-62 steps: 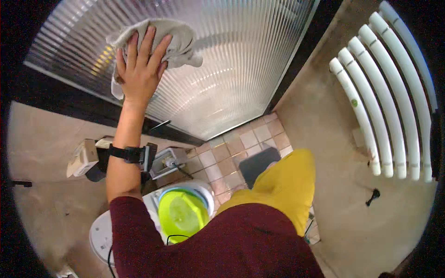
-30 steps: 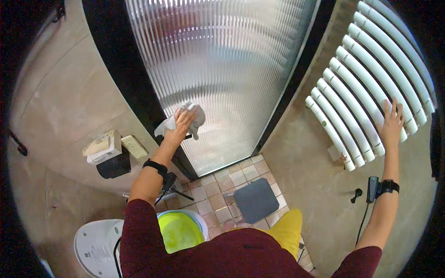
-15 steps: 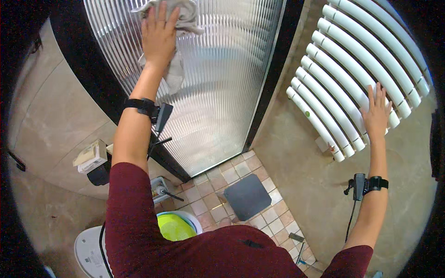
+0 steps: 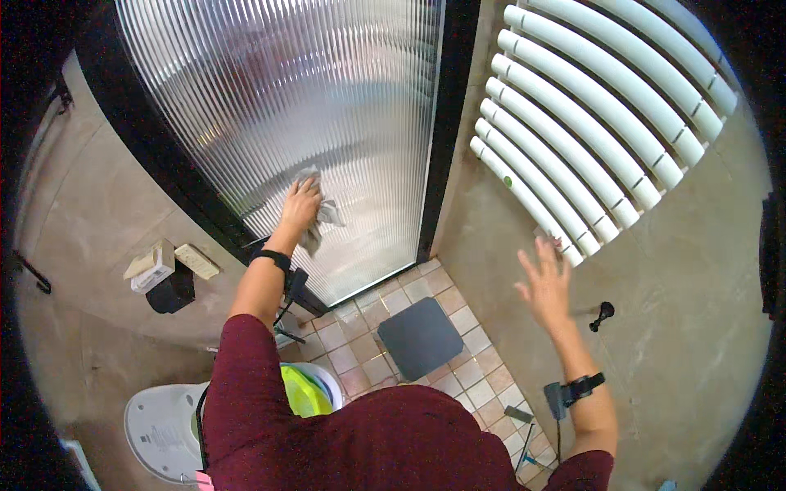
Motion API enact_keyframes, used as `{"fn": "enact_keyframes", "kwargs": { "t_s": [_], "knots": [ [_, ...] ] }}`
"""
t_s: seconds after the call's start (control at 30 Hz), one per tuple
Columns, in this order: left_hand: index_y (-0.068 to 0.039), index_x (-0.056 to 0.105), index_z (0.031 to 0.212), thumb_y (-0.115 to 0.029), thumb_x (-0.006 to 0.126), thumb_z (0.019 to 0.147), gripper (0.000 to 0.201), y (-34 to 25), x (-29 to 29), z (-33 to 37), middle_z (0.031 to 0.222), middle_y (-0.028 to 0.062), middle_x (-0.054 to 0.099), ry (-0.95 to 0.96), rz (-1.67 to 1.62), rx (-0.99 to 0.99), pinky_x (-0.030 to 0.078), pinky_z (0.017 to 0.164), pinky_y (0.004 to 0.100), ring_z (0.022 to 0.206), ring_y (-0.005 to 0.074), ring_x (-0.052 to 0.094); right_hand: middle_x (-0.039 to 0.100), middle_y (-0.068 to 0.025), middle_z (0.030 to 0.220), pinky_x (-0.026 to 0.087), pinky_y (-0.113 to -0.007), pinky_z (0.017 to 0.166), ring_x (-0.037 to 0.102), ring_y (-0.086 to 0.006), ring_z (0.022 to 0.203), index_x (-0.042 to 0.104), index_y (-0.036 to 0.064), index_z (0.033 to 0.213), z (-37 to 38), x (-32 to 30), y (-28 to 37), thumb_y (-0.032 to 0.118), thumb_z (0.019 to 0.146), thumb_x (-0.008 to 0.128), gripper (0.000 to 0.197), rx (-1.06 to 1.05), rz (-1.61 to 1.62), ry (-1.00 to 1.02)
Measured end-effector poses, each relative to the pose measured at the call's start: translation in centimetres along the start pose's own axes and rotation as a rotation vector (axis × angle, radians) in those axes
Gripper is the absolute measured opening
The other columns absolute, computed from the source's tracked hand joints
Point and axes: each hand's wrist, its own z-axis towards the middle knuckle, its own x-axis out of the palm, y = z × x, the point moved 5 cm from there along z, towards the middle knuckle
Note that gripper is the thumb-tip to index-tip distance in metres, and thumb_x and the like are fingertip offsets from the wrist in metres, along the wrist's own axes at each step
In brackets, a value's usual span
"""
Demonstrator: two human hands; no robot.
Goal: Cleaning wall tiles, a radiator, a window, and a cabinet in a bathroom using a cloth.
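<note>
My left hand [image 4: 301, 204] is closed round a crumpled grey cloth [image 4: 329, 214] and presses it on the ribbed glass door [image 4: 368, 123], in the lower half of the pane. Part of the cloth hangs down below my fingers. To the right, my right hand [image 4: 547, 282] is raised with its fingers spread, holding nothing. It is just beside the lower end of the white tubular radiator [image 4: 589, 114]; whether a fingertip touches the lowest tube I cannot tell.
A dark grey square mat [image 4: 421, 339] lies on the tiled floor [image 4: 344, 358]. A black holder [image 4: 172, 290] with boxes is at the left wall. Near my body stand a basin with a yellow-green item [image 4: 304, 393] and a white toilet lid [image 4: 164, 434]. A black hook [image 4: 602, 316] projects from the right wall.
My left hand has brought the cloth from the upper part of the glass down to its lower part. My right hand has come off the radiator tubes, moving lower and left.
</note>
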Motion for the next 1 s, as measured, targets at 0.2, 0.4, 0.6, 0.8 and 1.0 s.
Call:
{"fn": "enact_keyframes", "kwargs": {
  "t_s": [0.2,0.4,0.6,0.8,1.0],
  "knots": [
    [0.004,0.062,0.104,-0.043,0.045,0.096,0.051,0.1,3.5,-6.2,0.09,0.0269,0.066,-0.071,-1.216,-0.837,0.049,0.078,0.0505,0.087,0.0412,0.065,0.024,-0.0174,0.156,0.023,-0.058,0.111,0.03,-0.0334,0.141,0.037,0.0204,0.147,-0.4,9.2,6.0,0.035,0.093,0.059,0.06,-0.072,0.885,0.28],
    [-0.002,0.051,0.127,-0.041,0.039,0.102,0.048,-13.9,-11.4,-6.5,0.123,0.0152,0.062,0.046,-2.441,-1.005,0.05,0.097,0.0444,0.112,0.027,0.061,0.031,-0.0185,0.151,0.033,-0.058,0.106,0.037,-0.0408,0.134,0.018,0.0146,0.153,0.4,10.4,14.0,0.07,0.092,0.035,0.085,0.497,1.894,0.819],
    [0.0,0.056,0.123,-0.028,0.045,0.1,0.039,-15.4,-13.9,-10.9,0.125,0.0166,0.059,0.248,-1.888,-0.603,0.045,0.1,0.0409,0.114,0.03,0.057,0.055,-0.0133,0.129,0.045,-0.05,0.098,0.054,-0.0274,0.118,0.048,0.0082,0.133,5.7,6.3,22.0,0.052,0.1,0.037,0.056,0.32,2.37,0.847],
    [-0.001,0.057,0.123,-0.027,0.066,0.088,0.045,-7.4,-12.2,-12.4,0.131,0.0198,0.051,-0.241,-1.283,-0.173,0.036,0.107,0.041,0.127,0.036,0.045,0.067,-0.006,0.1,0.049,-0.036,0.081,0.063,-0.0202,0.09,0.062,0.0008,0.112,15.0,3.2,24.8,0.011,0.087,0.056,0.028,0.12,1.847,0.513],
    [-0.002,0.048,0.132,-0.031,0.068,0.085,0.059,4.1,0.3,-17.3,0.133,0.0199,0.05,-0.293,-0.601,-0.537,0.034,0.108,0.0464,0.127,0.039,0.043,0.037,-0.0258,0.144,0.027,-0.041,0.113,0.037,-0.0381,0.134,0.048,-0.0029,0.133,28.9,-13.4,27.4,0.015,0.081,0.066,0.058,-0.438,1.056,-0.539]
  ]
}}
